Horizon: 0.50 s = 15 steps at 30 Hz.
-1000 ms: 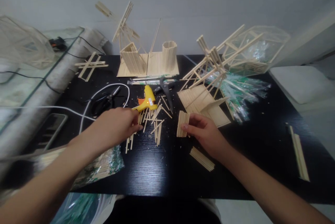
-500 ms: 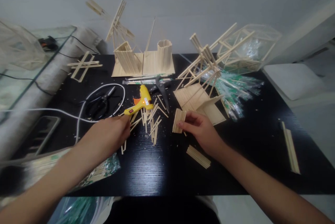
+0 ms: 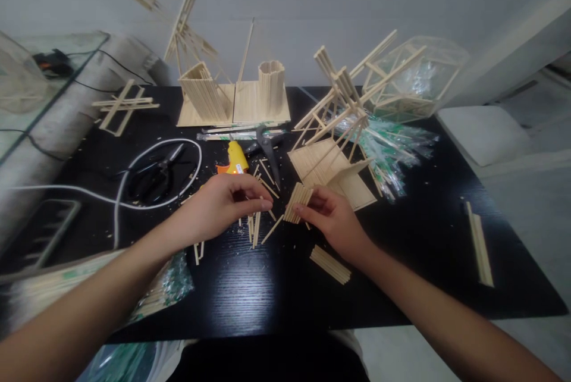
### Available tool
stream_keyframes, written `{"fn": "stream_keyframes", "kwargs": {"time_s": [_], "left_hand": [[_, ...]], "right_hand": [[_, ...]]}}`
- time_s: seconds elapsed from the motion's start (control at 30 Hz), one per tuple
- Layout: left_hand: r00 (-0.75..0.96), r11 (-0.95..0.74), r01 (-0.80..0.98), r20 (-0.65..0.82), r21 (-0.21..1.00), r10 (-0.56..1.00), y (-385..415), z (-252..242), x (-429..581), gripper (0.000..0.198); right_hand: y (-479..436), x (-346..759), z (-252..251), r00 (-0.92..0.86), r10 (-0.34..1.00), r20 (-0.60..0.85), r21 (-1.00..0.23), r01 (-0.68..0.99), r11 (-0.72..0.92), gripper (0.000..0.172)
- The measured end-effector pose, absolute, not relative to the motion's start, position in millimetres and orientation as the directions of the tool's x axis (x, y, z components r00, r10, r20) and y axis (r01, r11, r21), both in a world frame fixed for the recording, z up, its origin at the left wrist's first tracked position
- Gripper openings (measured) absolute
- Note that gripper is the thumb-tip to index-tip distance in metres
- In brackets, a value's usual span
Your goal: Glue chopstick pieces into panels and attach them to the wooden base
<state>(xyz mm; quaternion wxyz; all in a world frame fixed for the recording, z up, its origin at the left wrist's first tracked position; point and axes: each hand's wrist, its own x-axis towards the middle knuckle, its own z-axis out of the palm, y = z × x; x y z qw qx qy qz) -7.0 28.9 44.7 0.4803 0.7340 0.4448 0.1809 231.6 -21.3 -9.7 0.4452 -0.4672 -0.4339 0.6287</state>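
- Fingers of the right hand (image 3: 332, 221) are clamped on a small stick panel (image 3: 298, 194) — thumb below, fingertips on its near edge. The panel is tilted up off the black table (image 3: 267, 298), just in front of the larger stick structure (image 3: 330, 156).
- Fingers of the left hand (image 3: 218, 206) are curled with the tips drawn together, and they point toward the panel. They hover over the loose sticks (image 3: 255, 227) scattered between the two hands. Whether one stick is pinched between them is too small to tell.
- The yellow glue gun (image 3: 235, 159) lies just beyond the left knuckles, and its white cord (image 3: 134, 162) loops around the black scissors (image 3: 154, 177).
- A short bundle of sticks (image 3: 330, 264) lies on the table beside the right wrist, apart from the panel.
- Judged from this pose, the work goes best with the panel held firm by its edge, so the face stays free.
- It also seems wise to bring one stick at a time, laid parallel to the panel's own sticks — not a fistful.
- The gun's tip looks like the thing to mind, since the left hand is so near it.
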Motion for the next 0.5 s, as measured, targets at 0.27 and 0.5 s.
{"fn": "stream_keyframes", "kwargs": {"time_s": [0.27, 0.5], "left_hand": [[0.588, -0.507, 0.509, 0.149, 0.696, 0.795, 26.9, 20.7, -0.9, 0.011], [0.566, -0.483, 0.487, 0.159, 0.728, 0.809, 18.9, 8.0, -2.0, 0.019]], "right_hand": [[-23.6, 228.5, -14.4, -0.158, 0.970, -0.185, -0.971, -0.121, -0.205, 0.033], [-22.4, 227.4, -14.4, -0.148, 0.974, -0.171, -0.977, -0.105, -0.187, 0.032]]}}
